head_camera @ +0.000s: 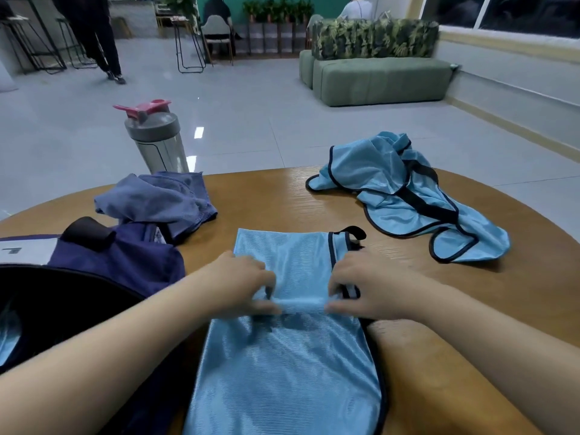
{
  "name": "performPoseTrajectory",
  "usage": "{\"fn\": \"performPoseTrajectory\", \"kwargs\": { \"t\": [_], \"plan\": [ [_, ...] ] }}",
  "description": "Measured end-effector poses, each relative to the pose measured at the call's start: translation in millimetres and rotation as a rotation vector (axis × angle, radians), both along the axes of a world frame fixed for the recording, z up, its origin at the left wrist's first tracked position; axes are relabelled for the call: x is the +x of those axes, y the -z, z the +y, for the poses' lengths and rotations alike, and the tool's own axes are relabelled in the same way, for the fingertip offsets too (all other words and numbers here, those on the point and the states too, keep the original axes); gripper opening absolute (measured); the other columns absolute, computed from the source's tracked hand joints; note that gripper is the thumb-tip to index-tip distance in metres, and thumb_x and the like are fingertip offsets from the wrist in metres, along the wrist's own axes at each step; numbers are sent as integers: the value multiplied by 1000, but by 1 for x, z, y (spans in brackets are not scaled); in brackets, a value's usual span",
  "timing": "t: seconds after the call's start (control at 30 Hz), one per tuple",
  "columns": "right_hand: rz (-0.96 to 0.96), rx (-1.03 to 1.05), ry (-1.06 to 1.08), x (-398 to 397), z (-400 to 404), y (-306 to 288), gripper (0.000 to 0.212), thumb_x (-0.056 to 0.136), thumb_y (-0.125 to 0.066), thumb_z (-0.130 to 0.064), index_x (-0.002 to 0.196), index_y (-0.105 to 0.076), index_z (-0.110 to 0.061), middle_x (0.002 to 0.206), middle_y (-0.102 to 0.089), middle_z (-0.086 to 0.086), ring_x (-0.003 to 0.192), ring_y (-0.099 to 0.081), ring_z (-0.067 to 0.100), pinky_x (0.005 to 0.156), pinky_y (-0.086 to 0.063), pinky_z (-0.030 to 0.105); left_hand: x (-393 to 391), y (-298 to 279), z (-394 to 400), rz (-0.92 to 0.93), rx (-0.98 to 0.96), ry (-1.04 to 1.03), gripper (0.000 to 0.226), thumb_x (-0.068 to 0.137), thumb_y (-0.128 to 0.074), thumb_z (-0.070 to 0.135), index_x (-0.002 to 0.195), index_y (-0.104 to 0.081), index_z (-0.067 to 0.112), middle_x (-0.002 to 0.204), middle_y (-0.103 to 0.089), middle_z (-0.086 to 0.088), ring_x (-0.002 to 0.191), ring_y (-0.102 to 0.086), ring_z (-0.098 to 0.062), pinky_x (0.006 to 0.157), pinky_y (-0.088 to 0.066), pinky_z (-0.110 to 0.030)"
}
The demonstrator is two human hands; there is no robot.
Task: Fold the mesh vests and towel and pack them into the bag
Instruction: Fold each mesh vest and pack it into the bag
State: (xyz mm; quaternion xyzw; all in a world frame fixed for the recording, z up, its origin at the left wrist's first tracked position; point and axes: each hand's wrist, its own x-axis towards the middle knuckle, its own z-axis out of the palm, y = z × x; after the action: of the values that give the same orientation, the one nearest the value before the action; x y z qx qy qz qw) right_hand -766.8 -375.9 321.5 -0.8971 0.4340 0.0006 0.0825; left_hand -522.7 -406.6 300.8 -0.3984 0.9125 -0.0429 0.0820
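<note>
While both hands work the cloth, sizes run big to small, all placed vs the table:

Table [282,196]: round, wood top; everything sits on it.

Bag [103,271]: navy, at table's near-left edge, mouth looks open toward the person; a bit of light blue shows inside at far left, can't tell what.

Flat vest [282,365]: light-blue mesh w/ dark trim, laid long at table's near-centre, running from the near edge toward the middle; a raised crease crosses it where the hands are.

Loose vest [405,196]: same blue mesh, crumpled, unfolded, at table's far-right.

Towel [160,199]: grey-blue, bunched, at table's far-left, just beyond the bag.

Shaker bottle [157,142]: grey, pink lid, at table's far-left edge behind towel.

Left hand [241,277]: fingers curled, pinching the crease at the flat vest's left side.

Right hand [361,281]: fingers curled, pinching the same crease at the right side, near the trim.

Step (judged): mid-fold on flat vest, cross fold being started; loose vest + towel not yet done.

Next (judged): needs both pinches lifted together & carried evenly so edges line up, then pressed flat; mesh looks slippery, may slide or skew.
</note>
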Motion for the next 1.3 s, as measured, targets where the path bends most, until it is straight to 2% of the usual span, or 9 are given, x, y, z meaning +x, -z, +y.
{"fn": "performPoseTrajectory", "kwargs": {
  "t": [0.13,0.23,0.3,0.57,0.7,0.83,1.0,1.17,1.3],
  "plan": [
    [-211,-106,196,14,-38,-8,21,91,-58,-38,104,-65,-23,101,-62,-10,101,-52,11,93,-40,34,-5,-18,-40,25,-96,-203,35,98,-35,49,121,-53,29,119,-51,4,113,-47,-17,90,-33,-37],
    [-46,42,338,23,-72,-2,47,90,-60,-33,133,-47,-20,134,-49,-3,124,-43,17,103,-38,38,-13,-4,-69,-21,23,-328,48,99,-43,35,144,-29,25,147,-34,-1,135,-31,-23,102,-29,-45],
    [11,234,420,24,-90,2,65,85,-65,-31,142,-37,-17,139,-45,1,124,-45,20,101,-40,36,-16,4,-81,-42,144,-403,57,98,-47,32,148,-22,23,152,-27,-3,140,-21,-23,106,-23,-50],
    [116,453,492,2,-102,-4,51,74,-76,-46,114,-60,-19,113,-60,-3,104,-56,19,91,-49,35,-3,6,-96,-28,86,-416,29,99,-42,36,115,-56,17,120,-51,-6,117,-38,-27,96,-32,-43],
    [-28,362,493,-6,-99,4,30,79,-75,-35,97,-60,-17,96,-60,-2,93,-56,20,79,-45,31,7,-1,-92,357,176,-512,30,100,-41,33,80,-48,11,85,-52,-5,82,-48,-25,67,-37,-34],
    [-182,83,493,-2,-88,-11,16,82,-69,-19,87,-54,-16,82,-53,-3,81,-52,18,59,-39,28,17,-16,-83,646,71,-532,23,99,-44,27,84,-49,9,80,-54,-5,79,-49,-26,67,-37,-37],
    [-211,-32,450,-3,-56,-24,23,83,-66,-21,98,-49,-22,94,-55,-5,89,-53,18,73,-40,30,34,-30,-64,727,-2,-455,12,94,-51,11,103,-58,12,96,-60,-1,90,-54,-20,78,-41,-30],
    [-103,-292,246,0,-8,-29,26,81,-66,-17,103,-53,-19,91,-46,-9,91,-49,19,73,-32,30,44,-46,-21,784,-56,-299,14,89,-55,3,93,-58,17,84,-62,8,78,-56,-10,72,-44,-27],
    [-108,-195,16,-11,47,-25,28,71,-73,-21,96,-61,-22,84,-50,-11,78,-44,11,63,-27,21,57,-57,34,689,266,-178,13,76,-62,19,78,-57,31,74,-62,13,69,-56,-2,62,-41,-17]
  ]
}}
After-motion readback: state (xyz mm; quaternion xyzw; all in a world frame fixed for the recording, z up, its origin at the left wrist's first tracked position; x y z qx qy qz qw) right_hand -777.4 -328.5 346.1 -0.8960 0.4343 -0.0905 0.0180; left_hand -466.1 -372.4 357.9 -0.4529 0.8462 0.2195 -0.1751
